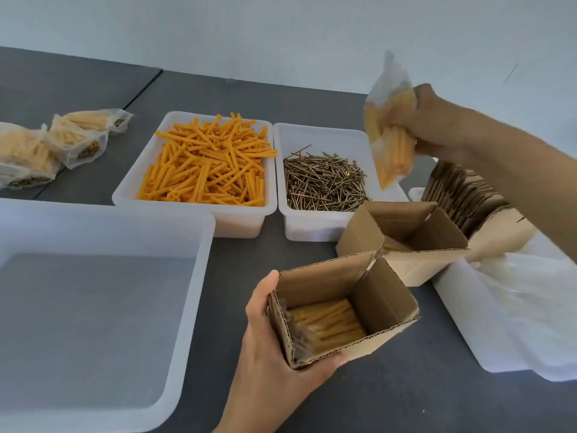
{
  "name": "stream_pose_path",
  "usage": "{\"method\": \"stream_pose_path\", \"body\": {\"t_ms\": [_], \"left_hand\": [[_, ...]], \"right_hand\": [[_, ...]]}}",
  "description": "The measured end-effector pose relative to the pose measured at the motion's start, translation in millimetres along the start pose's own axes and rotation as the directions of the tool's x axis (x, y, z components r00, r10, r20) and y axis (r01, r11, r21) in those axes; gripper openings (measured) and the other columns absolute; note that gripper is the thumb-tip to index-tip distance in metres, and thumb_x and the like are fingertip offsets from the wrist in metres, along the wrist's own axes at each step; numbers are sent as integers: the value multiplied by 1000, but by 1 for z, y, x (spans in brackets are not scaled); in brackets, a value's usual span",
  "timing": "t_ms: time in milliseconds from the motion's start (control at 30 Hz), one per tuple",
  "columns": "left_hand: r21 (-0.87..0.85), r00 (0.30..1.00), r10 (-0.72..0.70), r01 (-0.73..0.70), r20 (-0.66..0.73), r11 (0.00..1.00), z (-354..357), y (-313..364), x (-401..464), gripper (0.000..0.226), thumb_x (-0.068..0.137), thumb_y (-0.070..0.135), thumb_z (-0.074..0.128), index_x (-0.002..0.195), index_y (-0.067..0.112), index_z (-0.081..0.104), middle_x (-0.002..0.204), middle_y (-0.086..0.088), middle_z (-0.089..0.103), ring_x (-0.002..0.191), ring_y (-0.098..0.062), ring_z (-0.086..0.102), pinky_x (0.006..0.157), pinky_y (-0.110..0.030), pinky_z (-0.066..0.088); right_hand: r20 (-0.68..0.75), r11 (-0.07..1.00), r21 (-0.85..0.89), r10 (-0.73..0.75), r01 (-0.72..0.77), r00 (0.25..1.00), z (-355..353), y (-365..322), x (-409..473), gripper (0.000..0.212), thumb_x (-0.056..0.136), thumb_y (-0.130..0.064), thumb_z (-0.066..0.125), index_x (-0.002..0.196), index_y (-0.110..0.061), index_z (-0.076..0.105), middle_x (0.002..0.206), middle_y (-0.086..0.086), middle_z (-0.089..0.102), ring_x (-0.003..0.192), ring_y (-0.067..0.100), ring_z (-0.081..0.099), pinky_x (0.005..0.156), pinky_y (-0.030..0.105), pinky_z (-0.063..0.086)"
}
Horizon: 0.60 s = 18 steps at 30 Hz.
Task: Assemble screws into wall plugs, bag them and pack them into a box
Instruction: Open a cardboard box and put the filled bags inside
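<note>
Filled bags (46, 145): three clear bags of orange plugs lying together at the far left of the dark table (406, 401).
Empty bin (193, 276): large translucent tub at the near left, nothing inside it.
Plug bin (199, 210): white tub behind it, heaped with loose orange wall plugs (206, 164).
Left hand (274, 345): wrapped around the near left corner of the open cardboard box (384, 298), thumb up along its left wall, fingers under the near edge.
Bag in box (327, 323): one bag of plugs lies flat on the bottom of that box.
Screw bin (306, 223): white tub just right of the plug bin, holding a pile of brass-coloured screws (321, 185).
Second box (421, 242): open cardboard box behind the held one, touching it at a flap; something orange shows inside, too little to tell more.
Right hand (437, 123): raised above the screw bin, fingers closed on a clear bag of plugs (390, 142), which hangs blurred, lower end pointing down.
Flat cartons (462, 195): stack of folded cardboard standing on edge at the right.
Right bin (487, 332): white tub at the near right holding clear plastic bags (530, 292).
</note>
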<state>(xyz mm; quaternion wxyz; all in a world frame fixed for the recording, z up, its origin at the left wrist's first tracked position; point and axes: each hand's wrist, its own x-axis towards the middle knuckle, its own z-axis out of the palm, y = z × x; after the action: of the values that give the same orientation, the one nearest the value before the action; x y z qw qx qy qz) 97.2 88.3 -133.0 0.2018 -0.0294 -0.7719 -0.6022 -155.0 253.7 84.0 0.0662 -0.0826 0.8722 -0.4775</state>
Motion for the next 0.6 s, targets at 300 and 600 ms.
{"method": "stream_pose_path", "body": {"t_ms": [300, 600], "left_hand": [[15, 999, -23, 22, 24, 1000, -2, 1, -1, 120, 53, 64, 85, 145, 53, 8, 142, 32, 30, 132, 1, 41, 97, -16, 43], [80, 990, 96, -89, -100, 993, 8, -3, 6, 113, 56, 48, 81, 145, 46, 13, 141, 32, 34, 124, 12, 44, 98, -3, 36]], "right_hand": [[259, 978, 109, -203, 180, 944, 53, 30, -149, 70, 68, -45, 84, 124, -33, 42, 100, -5, 70, 87, 10, 71, 70, 30, 61], [811, 193, -463, -303, 865, 501, 85, 50, -149, 66, 87, -16, 70, 125, -36, 20, 104, 0, 44, 86, 16, 43, 56, 25, 31]]}}
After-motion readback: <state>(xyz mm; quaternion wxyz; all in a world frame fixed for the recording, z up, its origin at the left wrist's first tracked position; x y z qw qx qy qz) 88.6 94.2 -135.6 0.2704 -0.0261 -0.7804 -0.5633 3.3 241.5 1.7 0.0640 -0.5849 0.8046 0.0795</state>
